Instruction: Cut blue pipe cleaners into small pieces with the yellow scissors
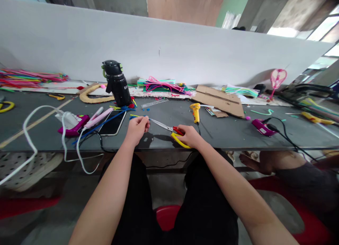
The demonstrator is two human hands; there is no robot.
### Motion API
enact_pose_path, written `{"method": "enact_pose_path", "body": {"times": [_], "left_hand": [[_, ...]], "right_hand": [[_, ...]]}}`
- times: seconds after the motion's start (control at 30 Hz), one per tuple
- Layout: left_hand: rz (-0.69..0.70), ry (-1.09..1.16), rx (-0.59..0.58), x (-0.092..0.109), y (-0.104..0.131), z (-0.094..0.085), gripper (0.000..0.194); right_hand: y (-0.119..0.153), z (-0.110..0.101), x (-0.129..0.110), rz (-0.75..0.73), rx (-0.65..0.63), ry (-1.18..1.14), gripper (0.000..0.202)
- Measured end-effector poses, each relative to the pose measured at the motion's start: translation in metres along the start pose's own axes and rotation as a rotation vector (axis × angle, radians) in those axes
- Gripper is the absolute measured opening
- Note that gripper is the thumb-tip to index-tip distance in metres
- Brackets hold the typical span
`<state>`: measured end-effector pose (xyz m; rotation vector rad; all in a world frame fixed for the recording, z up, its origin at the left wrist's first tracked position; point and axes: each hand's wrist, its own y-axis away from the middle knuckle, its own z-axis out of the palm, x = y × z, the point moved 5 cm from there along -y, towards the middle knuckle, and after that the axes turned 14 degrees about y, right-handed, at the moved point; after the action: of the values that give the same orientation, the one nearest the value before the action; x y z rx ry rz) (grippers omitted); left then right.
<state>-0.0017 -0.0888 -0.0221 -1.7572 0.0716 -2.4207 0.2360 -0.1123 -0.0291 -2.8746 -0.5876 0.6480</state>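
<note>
My right hand [188, 135] grips a pair of scissors [162, 125] by its red and yellow handles. Their metal blades point left, and the tips come close to the fingertips of my left hand [138, 129]. That hand is closed in a pinch above the table edge. A short yellow pipe cleaner [134, 115] shows at the back of my left fingers, with a bit of blue beside it; its other end is hidden by the hand. A long blue pipe cleaner [102, 124] lies to the left, across a phone [113, 123].
A black bottle [119, 88] stands behind the phone. A yellow glue gun [195, 112] rests right of centre, near cardboard [219, 101]. Purple power strips [76, 126] with trailing cables lie on both sides. Pipe cleaner bundles [164, 85] line the wall. Another person's leg [280, 162] is at right.
</note>
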Motion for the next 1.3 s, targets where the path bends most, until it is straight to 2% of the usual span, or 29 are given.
{"method": "enact_pose_path", "body": {"times": [0.4, 0.83, 1.3], "left_hand": [[0.000, 0.015, 0.020, 0.0004, 0.0001, -0.0013, 0.030], [-0.004, 0.028, 0.000, -0.0004, 0.0004, -0.0005, 0.031], [0.019, 0.020, -0.031, 0.0020, 0.0014, 0.0011, 0.029]], "right_hand": [[0.0042, -0.0021, -0.0026, 0.016, 0.068, -0.022, 0.034], [0.0022, -0.0005, -0.0012, 0.000, 0.027, -0.016, 0.028], [-0.0005, 0.0025, 0.0035, 0.022, 0.008, -0.030, 0.031]]}}
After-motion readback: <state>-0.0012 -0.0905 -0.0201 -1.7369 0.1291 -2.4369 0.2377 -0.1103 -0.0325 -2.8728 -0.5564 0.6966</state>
